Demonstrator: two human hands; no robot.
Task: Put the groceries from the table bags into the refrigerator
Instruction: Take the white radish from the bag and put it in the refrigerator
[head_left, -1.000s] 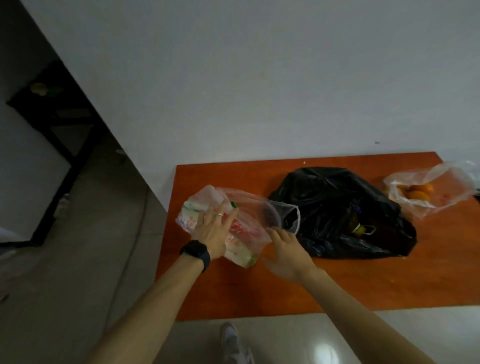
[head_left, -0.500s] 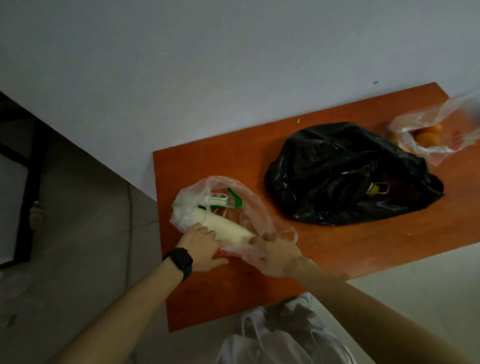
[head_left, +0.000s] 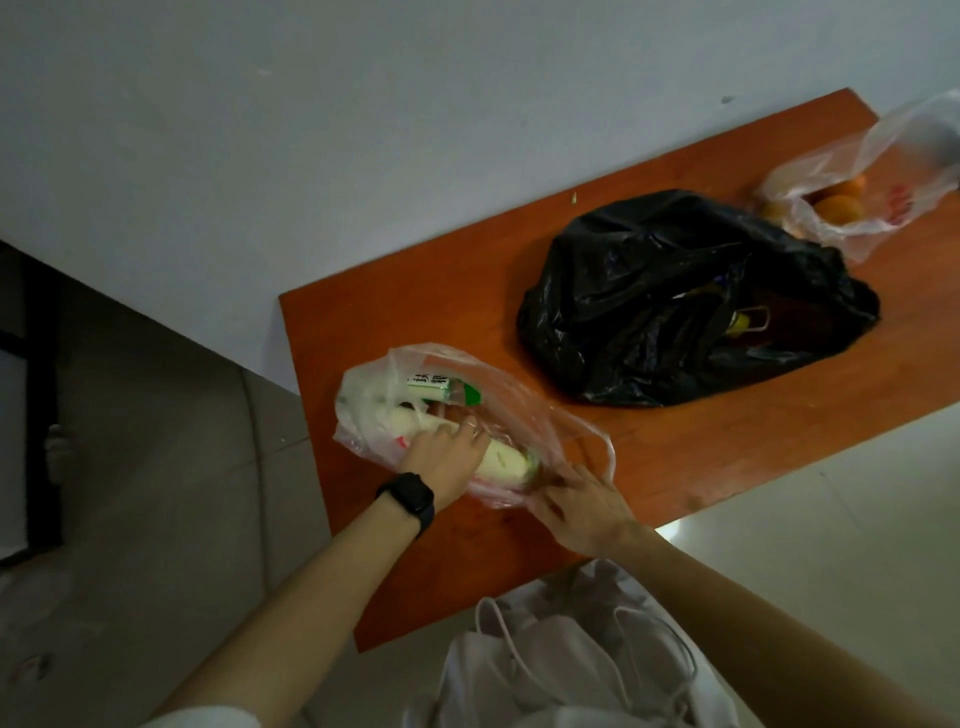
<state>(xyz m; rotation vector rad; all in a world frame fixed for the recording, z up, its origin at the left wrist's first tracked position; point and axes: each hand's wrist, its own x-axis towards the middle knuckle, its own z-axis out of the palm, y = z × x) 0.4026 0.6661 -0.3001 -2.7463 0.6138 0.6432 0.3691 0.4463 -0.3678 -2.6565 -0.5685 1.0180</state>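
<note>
From the head view, the clear bag (head_left: 467, 415) lies at the near left corner of the surface (head_left: 675, 457). The left hand (head_left: 447, 457) is inside it, fingers curled loosely over a pale roll (head_left: 504, 460); the right hand (head_left: 582, 504), fingers spread, pins the bag's mouth. Best to hold that mouth wide and draw the roll straight out. The black bag's (head_left: 691, 296) contents are mostly hidden; the refrigerator is out of view.

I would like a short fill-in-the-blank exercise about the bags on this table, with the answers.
1. The crumpled plastic bag in the middle of the orange wooden table is ____.
2. The clear bag at the far right holds ____.
3. The black watch is on the ____ wrist.
Answers: black; oranges; left
</note>
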